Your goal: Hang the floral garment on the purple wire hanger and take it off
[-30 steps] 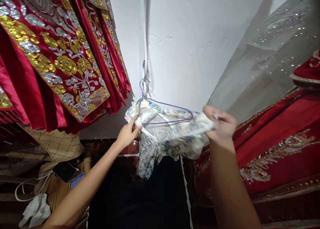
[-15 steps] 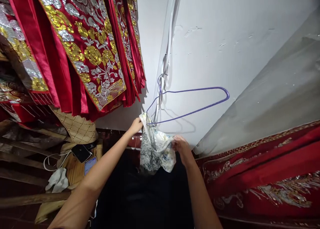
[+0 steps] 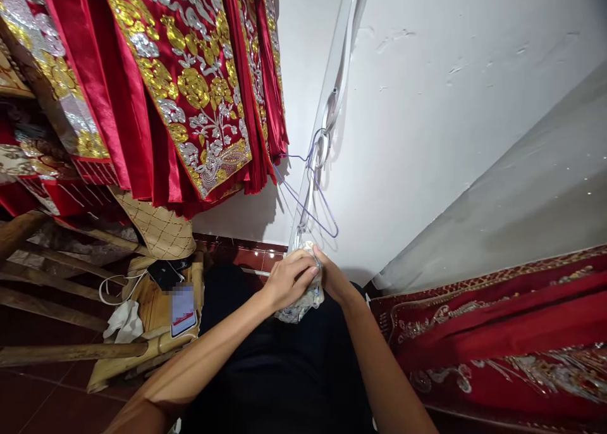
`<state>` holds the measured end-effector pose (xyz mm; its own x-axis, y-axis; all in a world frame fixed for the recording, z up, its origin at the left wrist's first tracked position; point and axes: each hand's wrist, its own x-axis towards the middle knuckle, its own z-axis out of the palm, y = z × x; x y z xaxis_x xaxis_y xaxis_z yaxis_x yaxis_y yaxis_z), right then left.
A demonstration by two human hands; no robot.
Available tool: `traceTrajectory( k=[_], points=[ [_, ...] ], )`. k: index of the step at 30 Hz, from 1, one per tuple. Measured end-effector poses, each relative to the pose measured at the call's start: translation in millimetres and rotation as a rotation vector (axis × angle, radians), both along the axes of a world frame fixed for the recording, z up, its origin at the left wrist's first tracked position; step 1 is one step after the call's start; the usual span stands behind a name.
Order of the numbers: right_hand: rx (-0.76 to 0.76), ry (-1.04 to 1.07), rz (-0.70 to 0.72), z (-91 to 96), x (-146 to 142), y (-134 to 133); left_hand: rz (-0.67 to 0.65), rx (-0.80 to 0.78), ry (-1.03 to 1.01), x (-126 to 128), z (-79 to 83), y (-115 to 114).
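A pale floral cloth [image 3: 303, 304] is bunched up in front of my body. My left hand [image 3: 290, 277] is wrapped over its top and left side. From the right, my right hand [image 3: 329, 272] grips the same cloth, its fingers mostly hidden behind the bundle. Just beyond the hands, a purple hanger [image 3: 313, 216] hangs from a ring on the wall, turned at an angle and bare of cloth. The cloth is apart from the hanger.
Red sequined garments [image 3: 194, 92] hang at the upper left. A bamboo chair [image 3: 154, 317] on the left carries a phone [image 3: 183, 310], a dark device [image 3: 165, 274], a white cable and a crumpled tissue [image 3: 124, 322]. Red embroidered fabric [image 3: 497, 333] fills the lower right, beside a white wall [image 3: 427, 117].
The cloth has come off the hanger and is now bunched between both hands, which have moved together. The hanger has swung round to the left. The view has shifted slightly.
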<state>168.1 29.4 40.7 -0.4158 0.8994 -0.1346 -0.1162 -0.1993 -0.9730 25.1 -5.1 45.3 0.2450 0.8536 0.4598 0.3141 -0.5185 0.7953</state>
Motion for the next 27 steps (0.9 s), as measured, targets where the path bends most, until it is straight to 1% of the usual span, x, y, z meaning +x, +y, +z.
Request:
traceTrajectory(
  k=[2,3,4,5,6,7,8,9,10,11,12,14,15,16,17,18,19,20,22,23,24,25,27],
  points=[
    [-0.054,0.106,0.041,14.4,6,-1,-0.039,0.117,0.066,-8,23.1,-4],
    [-0.054,0.130,0.064,22.1,9,-2,-0.026,0.141,0.059,-13,31.1,-4],
    [-0.050,0.125,0.101,30.5,12,-4,-0.020,0.126,0.036,-18,36.3,-3],
    [-0.041,0.089,0.151,39.9,15,-6,-0.034,0.074,0.011,-23,38.9,-1],
    [-0.019,0.022,0.228,50.8,18,-8,-0.080,0.001,-0.001,-27,39.1,0],
    [0.026,-0.070,0.324,63.1,22,-11,-0.158,-0.075,0.017,-31,37.5,2],
    [0.099,-0.178,0.404,76.8,26,-15,-0.254,-0.142,0.070,-35,34.5,4],
    [0.194,-0.286,0.450,91.3,31,-19,-0.342,-0.190,0.147,-39,31.1,5],
    [0.293,-0.382,0.446,106.0,38,-22,-0.398,-0.216,0.229,-43,27.8,6],
    [0.388,-0.452,0.381,120.1,46,-25,-0.415,-0.225,0.300,-49,25.5,6],
    [0.479,-0.492,0.244,132.8,55,-27,-0.400,-0.226,0.357,-55,24.7,7],
    [0.644,-0.503,-0.160,151.5,77,-24,-0.298,-0.210,0.410,-68,28.7,7],
    [0.716,-0.487,-0.348,156.8,89,-18,-0.236,-0.194,0.416,-75,33.6,7],
    [0.774,-0.461,-0.491,159.3,100,-7,-0.183,-0.177,0.418,-80,39.9,6],
    [0.806,-0.438,-0.572,159.3,110,6,-0.144,-0.161,0.421,-84,47.1,5],
    [0.796,-0.407,-0.553,157.4,117,23,-0.121,-0.146,0.424,-85,54.6,3],
    [0.740,-0.365,-0.475,154.1,122,41,-0.115,-0.132,0.427,-85,61.6,1],
    [0.635,-0.343,-0.368,150.1,123,60,-0.125,-0.119,0.429,-83,67.6,-2],
    [0.385,-0.292,-0.161,142.0,114,92,-0.149,-0.096,0.420,-76,74.6,-5],
    [0.309,-0.252,-0.085,138.7,106,104,-0.149,-0.083,0.400,-73,75.4,-6],
    [0.271,-0.214,-0.030,136.0,96,113,-0.124,-0.062,0.361,-71,74.4,-6],
    [0.271,-0.183,0.009,134.2,87,117,-0.070,-0.035,0.301,-72,71.9,-4],
    [0.308,-0.168,0.051,133.2,73,119,0.100,0.026,0.146,-79,64.0,5]
  ],
)
